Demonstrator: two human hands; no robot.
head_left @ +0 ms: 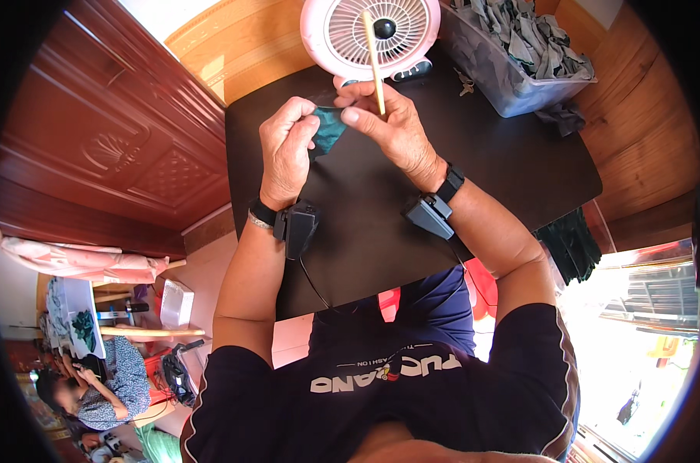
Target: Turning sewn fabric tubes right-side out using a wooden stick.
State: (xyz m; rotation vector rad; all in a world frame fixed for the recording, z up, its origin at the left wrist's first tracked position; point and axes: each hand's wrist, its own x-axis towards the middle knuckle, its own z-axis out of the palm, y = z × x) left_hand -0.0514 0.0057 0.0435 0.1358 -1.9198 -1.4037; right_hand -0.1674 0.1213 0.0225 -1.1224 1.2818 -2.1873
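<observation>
Over a black table, both my hands pinch a small teal piece of fabric. My left hand grips its left side with curled fingers. My right hand holds its top edge and also carries a thin wooden stick that points up and away from me. A black device is strapped to each wrist.
A pink and white desk fan stands at the table's far edge. A clear plastic bin of grey-green fabric pieces sits at the far right, with a dark scrap beside it. Another person sits at lower left.
</observation>
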